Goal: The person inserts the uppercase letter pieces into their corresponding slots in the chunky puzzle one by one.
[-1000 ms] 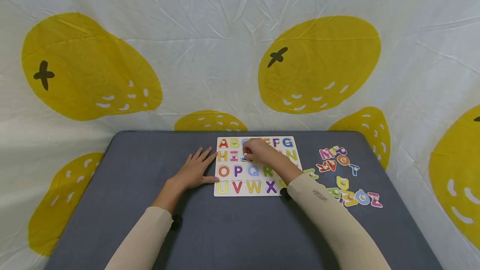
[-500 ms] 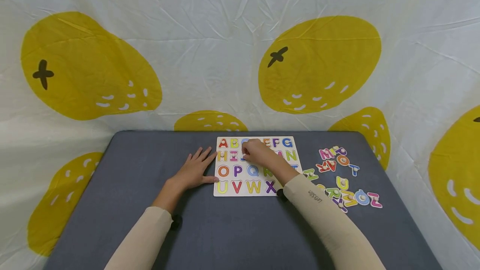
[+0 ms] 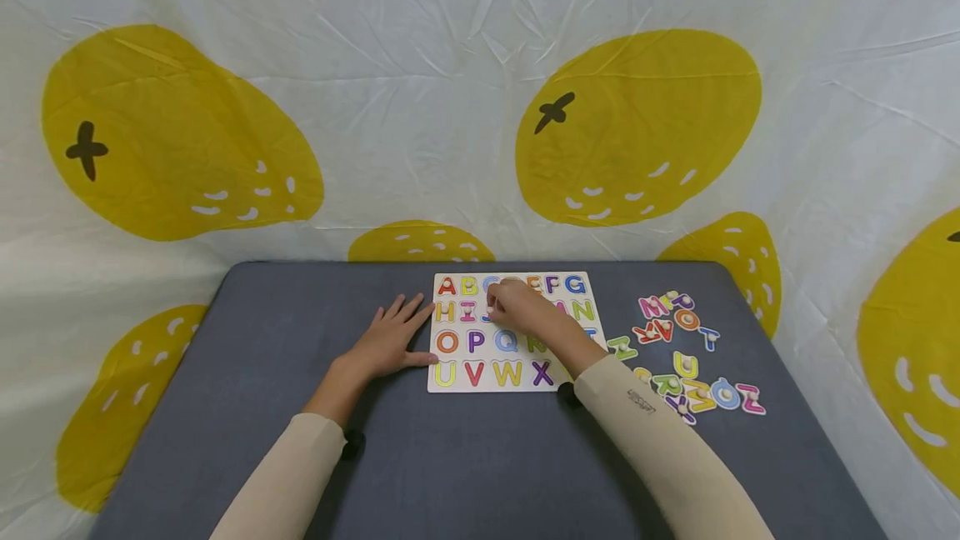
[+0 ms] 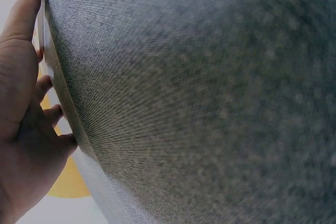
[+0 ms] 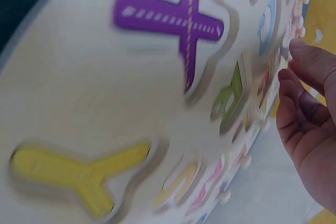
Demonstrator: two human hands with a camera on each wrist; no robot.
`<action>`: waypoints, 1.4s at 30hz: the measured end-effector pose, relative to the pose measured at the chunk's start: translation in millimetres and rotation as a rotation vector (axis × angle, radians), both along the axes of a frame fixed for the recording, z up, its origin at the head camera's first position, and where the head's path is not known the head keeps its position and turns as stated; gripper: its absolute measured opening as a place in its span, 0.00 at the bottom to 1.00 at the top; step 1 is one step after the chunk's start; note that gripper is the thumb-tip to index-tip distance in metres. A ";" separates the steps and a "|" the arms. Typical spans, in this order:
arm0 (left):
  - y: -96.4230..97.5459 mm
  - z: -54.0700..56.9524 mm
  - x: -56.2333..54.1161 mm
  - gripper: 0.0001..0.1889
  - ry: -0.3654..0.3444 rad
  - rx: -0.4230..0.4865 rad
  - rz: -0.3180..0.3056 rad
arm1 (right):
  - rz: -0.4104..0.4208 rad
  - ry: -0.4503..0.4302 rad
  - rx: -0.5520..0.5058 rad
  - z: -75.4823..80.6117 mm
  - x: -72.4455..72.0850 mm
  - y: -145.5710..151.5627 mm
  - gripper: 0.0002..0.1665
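Note:
A white wooden alphabet puzzle board (image 3: 487, 359) lies flat, its letters in rows. My right hand (image 3: 519, 307) reaches over its upper middle, thumb and fingertips pinching at the blue letter J piece (image 3: 487, 317) in the second row. In the right wrist view the thumb and index finger of this hand (image 5: 312, 93) come together beside several wooden knobs; the piece itself is mostly hidden. My left hand (image 3: 390, 344) rests flat with fingers spread on the table left of the board. Its thumb touches the board's left edge, as the left wrist view of the hand (image 4: 31, 124) also shows.
Loose knobbed letter pieces lie right of the board: a pink M (image 3: 651, 307), an orange O (image 3: 686, 320), a green N (image 3: 621, 347), a blue ring-shaped letter (image 3: 725, 394) and several others. The grey table (image 3: 450, 473) ends at a fruit-print curtain (image 3: 420, 107).
My right hand has stayed at the J spot, with only a slight shift of wrist and forearm. The sleeve now uncovers a purple loose piece. My left hand has not moved.

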State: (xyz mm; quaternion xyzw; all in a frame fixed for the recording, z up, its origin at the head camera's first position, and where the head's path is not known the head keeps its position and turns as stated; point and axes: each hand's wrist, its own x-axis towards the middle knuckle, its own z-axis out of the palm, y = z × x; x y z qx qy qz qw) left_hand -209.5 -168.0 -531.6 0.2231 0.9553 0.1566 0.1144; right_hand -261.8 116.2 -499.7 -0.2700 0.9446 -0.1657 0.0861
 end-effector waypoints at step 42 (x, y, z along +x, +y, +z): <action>3.3 5.3 2.4 0.52 -0.008 -0.019 0.009 | -0.175 0.074 -0.034 -4.1 62.6 235.4 0.09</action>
